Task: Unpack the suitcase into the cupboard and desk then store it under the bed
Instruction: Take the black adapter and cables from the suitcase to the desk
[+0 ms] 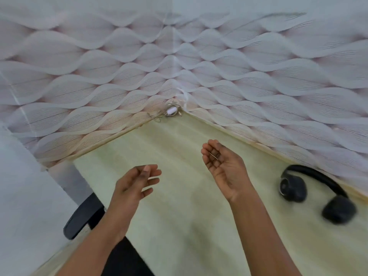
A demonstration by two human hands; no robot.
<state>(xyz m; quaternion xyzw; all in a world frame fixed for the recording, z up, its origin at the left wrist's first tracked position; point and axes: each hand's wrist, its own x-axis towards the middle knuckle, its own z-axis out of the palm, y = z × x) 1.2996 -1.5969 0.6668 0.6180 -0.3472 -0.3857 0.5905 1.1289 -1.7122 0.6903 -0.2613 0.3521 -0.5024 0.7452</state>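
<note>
Two empty hands hung over the pale desk (179, 216) that filled the lower middle of the frame. The black headphones (316, 198) lay at lower right near the wall, probably already unpacked there. The left hand (135, 184) and right hand (225, 166) were loosely curled, holding nothing; no suitcase was visible.

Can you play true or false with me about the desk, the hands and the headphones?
1. The headphones lie on the desk. True.
2. The right hand grips the headphones. False: it hangs open above the desk, apart from them.
3. The left hand holds nothing. True.
4. A small white charger with a cable sits in the desk's far corner. True.
5. The headphones are white. False: they are black.
</note>
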